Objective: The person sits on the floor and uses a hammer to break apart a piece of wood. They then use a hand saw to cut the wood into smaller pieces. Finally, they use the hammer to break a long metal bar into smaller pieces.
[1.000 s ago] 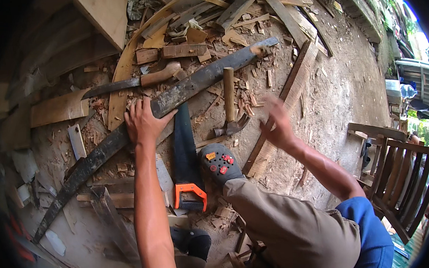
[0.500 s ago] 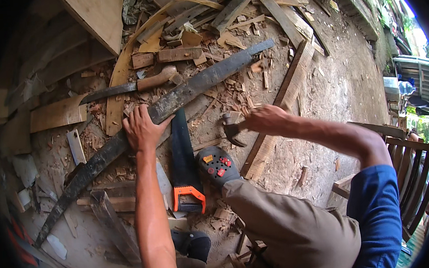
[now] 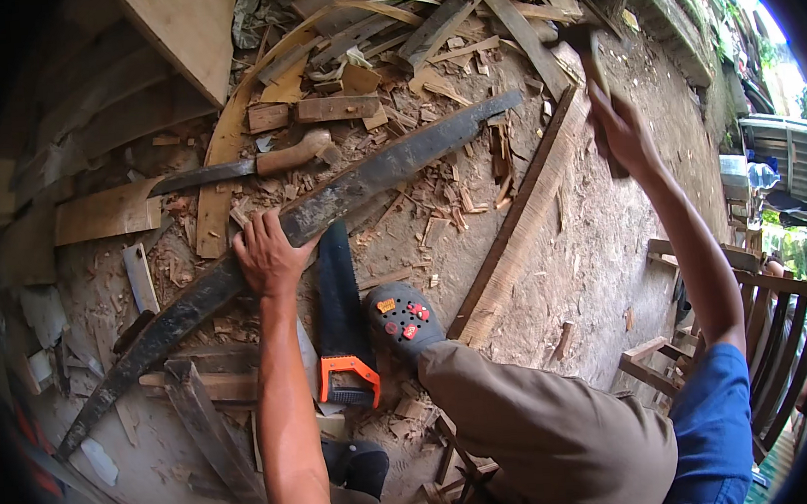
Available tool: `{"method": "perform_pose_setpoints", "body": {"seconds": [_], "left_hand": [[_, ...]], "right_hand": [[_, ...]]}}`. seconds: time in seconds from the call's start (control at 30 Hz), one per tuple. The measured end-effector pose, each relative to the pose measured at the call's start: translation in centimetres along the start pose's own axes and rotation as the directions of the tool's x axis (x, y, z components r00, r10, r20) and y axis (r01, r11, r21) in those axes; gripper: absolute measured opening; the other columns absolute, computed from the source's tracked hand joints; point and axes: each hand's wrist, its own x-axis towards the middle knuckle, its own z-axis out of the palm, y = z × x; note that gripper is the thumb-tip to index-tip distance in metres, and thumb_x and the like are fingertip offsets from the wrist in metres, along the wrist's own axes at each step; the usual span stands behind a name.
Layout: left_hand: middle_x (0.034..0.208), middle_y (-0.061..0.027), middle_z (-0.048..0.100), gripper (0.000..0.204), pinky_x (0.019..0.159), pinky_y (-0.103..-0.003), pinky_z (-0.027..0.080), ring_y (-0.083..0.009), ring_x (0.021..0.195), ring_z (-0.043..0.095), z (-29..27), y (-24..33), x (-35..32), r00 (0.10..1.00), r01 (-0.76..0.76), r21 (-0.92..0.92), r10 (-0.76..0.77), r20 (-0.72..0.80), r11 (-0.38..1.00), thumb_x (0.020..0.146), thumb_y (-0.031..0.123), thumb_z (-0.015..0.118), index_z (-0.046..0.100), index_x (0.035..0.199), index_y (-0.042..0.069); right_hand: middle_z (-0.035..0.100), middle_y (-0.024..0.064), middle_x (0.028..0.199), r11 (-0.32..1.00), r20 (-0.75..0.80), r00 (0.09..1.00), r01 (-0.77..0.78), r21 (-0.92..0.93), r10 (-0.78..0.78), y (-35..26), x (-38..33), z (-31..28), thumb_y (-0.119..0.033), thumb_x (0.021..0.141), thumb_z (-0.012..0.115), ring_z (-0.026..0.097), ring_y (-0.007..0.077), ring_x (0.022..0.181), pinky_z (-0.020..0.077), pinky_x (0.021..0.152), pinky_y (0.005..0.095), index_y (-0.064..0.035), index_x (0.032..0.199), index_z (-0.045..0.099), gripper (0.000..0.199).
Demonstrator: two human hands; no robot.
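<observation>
My left hand (image 3: 270,253) is closed over the middle of a long, dark, weathered wooden beam (image 3: 371,182), which slants from the lower left up to the right. Out to the upper right, my right hand (image 3: 626,137) grips a hammer (image 3: 585,45) by its handle, raised and apart from the beam. A handsaw (image 3: 339,288) with an orange and black handle lies just right of my left forearm. Beyond the beam rests a long blade with a wooden handle (image 3: 289,155).
A brown plank (image 3: 522,219) lies slanted right of the beam. Scrap wood (image 3: 335,106) and chips litter the far ground. My shoe (image 3: 406,318) stands beside the saw. A wooden chair (image 3: 782,321) is at the right, and a plywood panel (image 3: 182,34) leans at the upper left.
My right hand has swung the hammer from near the beam up and away to the far right. My left hand stays on the beam, whose right end has dropped slightly.
</observation>
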Motion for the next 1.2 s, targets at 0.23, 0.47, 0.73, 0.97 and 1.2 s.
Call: {"method": "perform_pose_setpoints", "body": {"seconds": [0.23,0.47,0.73,0.97,1.2], "left_hand": [[0.106,-0.0077,0.061,0.078,0.093,-0.044,0.041,-0.0264,0.105,0.059,-0.1,-0.7,0.4,0.992,-0.108,0.067,0.111,-0.054,0.992,0.068,0.070,0.081,0.058,0.113,0.011],[0.109,-0.0105,0.061,0.083,0.097,-0.050,0.041,-0.0298,0.110,0.059,-0.1,-0.8,-2.3,0.989,-0.059,-0.026,0.062,0.136,0.998,0.070,0.076,0.076,0.058,0.113,0.008],[0.104,-0.0110,0.059,0.079,0.088,-0.046,0.042,-0.0302,0.102,0.059,-0.5,-0.6,-2.2,0.986,-0.167,0.043,0.168,0.000,0.985,0.070,0.073,0.078,0.057,0.109,0.008],[0.105,-0.0119,0.059,0.083,0.088,-0.048,0.041,-0.0315,0.102,0.059,-0.7,0.0,-1.6,0.993,-0.081,-0.029,0.083,0.083,0.996,0.070,0.074,0.077,0.057,0.111,0.004],[0.106,-0.0122,0.059,0.082,0.088,-0.048,0.041,-0.0318,0.101,0.059,-0.7,0.6,-1.4,0.991,-0.098,-0.022,0.099,0.089,0.995,0.070,0.072,0.078,0.057,0.111,0.005]], "right_hand": [[0.060,0.0032,0.073,0.840,0.476,0.871,0.162,-0.517,0.125,1.5,1.4,4.4,-0.038,0.112,0.045,0.050,0.0085,0.047,0.0457,0.036,0.0249,-0.0027,0.126,0.057,0.040],[0.054,0.0004,0.066,0.960,0.246,0.952,-0.119,-0.254,0.183,-2.8,0.0,2.8,-0.045,0.111,0.045,0.049,0.0087,0.047,0.0407,0.036,0.0265,0.0009,0.108,0.063,0.050],[0.061,0.0033,0.073,0.890,0.477,0.849,0.019,-0.456,0.226,-0.3,-0.9,5.0,-0.037,0.113,0.038,0.049,0.0075,0.047,0.0456,0.039,0.0237,-0.0049,0.134,0.054,0.042],[0.061,0.0029,0.073,0.905,0.302,0.878,-0.270,-0.328,0.371,-2.8,1.1,1.6,-0.050,0.111,0.040,0.052,0.0083,0.050,0.0458,0.040,0.0248,0.0003,0.114,0.064,0.056],[0.055,-0.0013,0.068,0.994,0.182,0.981,-0.055,-0.099,0.072,-4.2,4.3,3.3,-0.051,0.109,0.047,0.051,0.0075,0.049,0.0425,0.040,0.0256,-0.0017,0.111,0.061,0.051]]}}
